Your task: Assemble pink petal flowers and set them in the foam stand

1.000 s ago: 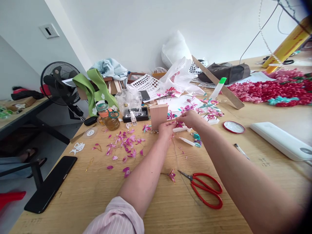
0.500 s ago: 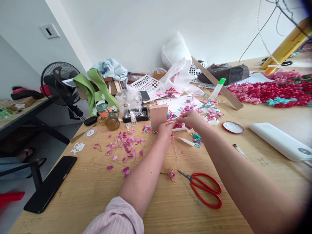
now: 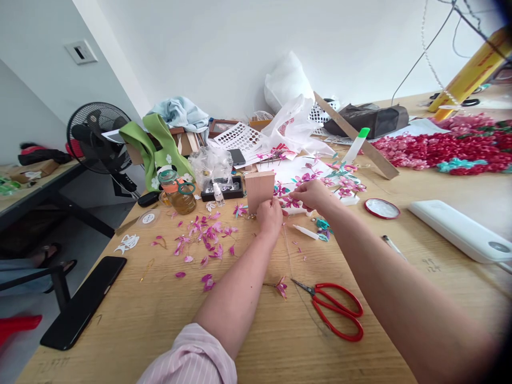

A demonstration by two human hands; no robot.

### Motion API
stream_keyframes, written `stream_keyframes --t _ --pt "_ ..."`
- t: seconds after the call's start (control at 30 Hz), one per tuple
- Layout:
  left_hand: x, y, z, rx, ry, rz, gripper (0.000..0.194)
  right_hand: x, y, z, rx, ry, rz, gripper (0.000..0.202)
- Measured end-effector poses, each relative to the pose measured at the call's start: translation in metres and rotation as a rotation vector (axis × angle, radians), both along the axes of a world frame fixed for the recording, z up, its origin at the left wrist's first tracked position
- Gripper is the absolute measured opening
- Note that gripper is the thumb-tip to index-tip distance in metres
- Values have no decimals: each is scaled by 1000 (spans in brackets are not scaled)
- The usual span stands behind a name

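Note:
My left hand (image 3: 270, 216) is closed in front of a wooden block (image 3: 259, 190); what its fingers pinch is too small to make out. Just to the right, my right hand (image 3: 314, 196) pinches a magenta flower (image 3: 290, 202) at its fingertips. A thin thread hangs below the hands toward red-handled scissors (image 3: 336, 309), which lie on the table. Loose purple petals (image 3: 210, 234) are scattered left of my left forearm. One small pink flower on a stem (image 3: 281, 287) lies beside the scissor tips.
A glass jar (image 3: 180, 197), a black phone (image 3: 84, 301) and a fan (image 3: 98, 136) are on the left. On the right are a red-rimmed lid (image 3: 382, 208), a white device (image 3: 460, 229) and piled red flowers (image 3: 428, 152). A white pen (image 3: 306, 232) lies near my right wrist.
My left hand has shifted slightly left and turned, its fingers now more curled and apart from the flower. The right hand has barely moved.

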State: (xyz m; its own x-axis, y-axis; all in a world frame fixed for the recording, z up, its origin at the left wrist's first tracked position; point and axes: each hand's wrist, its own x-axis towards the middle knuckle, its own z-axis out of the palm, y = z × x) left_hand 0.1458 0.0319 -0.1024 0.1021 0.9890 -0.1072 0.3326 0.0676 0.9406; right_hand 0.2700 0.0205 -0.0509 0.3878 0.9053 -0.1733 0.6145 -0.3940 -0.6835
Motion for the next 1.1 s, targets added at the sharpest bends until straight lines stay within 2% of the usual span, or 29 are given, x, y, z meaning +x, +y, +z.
stream_keyframes --t 0.17,0.4,0.53,0.73,0.9,1.1 --pt "-4 -4 2 48 81 -1 34 -2 -3 4 -2 -5 12 20" --pt "-3 -5 0 37 88 -10 28 1 -2 1 6 3 17 20" --pt "-3 -4 -2 51 83 -16 29 2 -7 5 36 -32 4 22" --pt "-5 -6 1 21 116 -25 30 2 -27 16 100 -115 -36 20" --pt "-8 -6 0 50 131 -21 29 4 -52 18 143 -123 -47 25" --pt "-7 -3 -4 -29 27 -27 29 5 -76 20 118 -76 -73 25"
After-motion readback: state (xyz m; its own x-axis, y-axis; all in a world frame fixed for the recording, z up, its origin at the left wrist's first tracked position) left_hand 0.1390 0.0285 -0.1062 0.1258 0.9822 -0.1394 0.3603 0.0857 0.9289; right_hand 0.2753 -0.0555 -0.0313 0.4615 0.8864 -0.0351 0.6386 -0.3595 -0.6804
